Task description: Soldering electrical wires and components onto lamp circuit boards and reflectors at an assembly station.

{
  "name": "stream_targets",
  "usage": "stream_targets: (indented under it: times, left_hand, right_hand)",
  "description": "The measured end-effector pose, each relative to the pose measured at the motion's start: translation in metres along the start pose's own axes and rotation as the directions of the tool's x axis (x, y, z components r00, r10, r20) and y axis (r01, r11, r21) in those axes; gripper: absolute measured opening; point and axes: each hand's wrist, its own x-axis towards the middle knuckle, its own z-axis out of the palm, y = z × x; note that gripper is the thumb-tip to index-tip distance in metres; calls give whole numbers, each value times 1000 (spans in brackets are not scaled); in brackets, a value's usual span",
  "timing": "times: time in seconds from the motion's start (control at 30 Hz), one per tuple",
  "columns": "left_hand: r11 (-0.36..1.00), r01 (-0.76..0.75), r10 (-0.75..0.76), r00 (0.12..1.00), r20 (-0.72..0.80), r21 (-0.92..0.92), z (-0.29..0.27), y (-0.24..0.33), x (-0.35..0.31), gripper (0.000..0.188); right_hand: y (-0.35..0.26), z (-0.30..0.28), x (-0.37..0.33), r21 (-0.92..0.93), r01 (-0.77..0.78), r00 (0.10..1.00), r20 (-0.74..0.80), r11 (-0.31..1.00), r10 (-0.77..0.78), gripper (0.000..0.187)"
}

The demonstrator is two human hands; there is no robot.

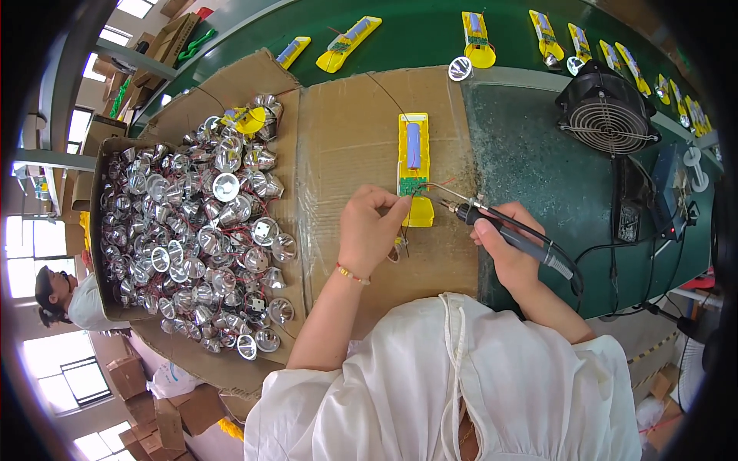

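A yellow plastic flashlight housing (420,216) lies on the cardboard in front of me. It holds a purple battery cell (413,146) and a small green circuit board (410,186). My left hand (370,229) is at the board's lower left, thumb and finger pinched on a thin dark wire (407,240). Wrapped round a grey-and-black soldering iron (530,244), my right hand (513,257) is to the right of the housing. The iron's tip and a thin metal feed tube (450,190) point left toward the board. Whether the tip touches anything, I cannot tell.
On the left, a cardboard box (127,311) is heaped with silvery reflector cups (207,238) and wires. A black fan (607,115) stands at the right, near a blue-grey box (670,188) with cables. Several yellow housings (478,50) line the far green bench. A person (84,300) is at far left.
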Motion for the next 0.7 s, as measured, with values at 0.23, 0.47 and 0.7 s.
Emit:
stream_targets:
  times: [0.23, 0.47, 0.7]
  left_hand:
    - [993, 102, -99, 994, 51, -53, -3, 11, 2, 20]
    - [991, 112, -110, 993, 31, -78, -1, 5, 3, 19]
    - [984, 131, -126, 991, 44, -119, -1, 12, 3, 20]
  right_hand:
    - [4, 3, 8, -24, -32, 999, 42, 999, 33, 12]
    - [2, 5, 4, -12, -34, 999, 17, 999, 34, 13]
    - [-9, -11, -2, -14, 54, 995, -78, 998, -55, 16]
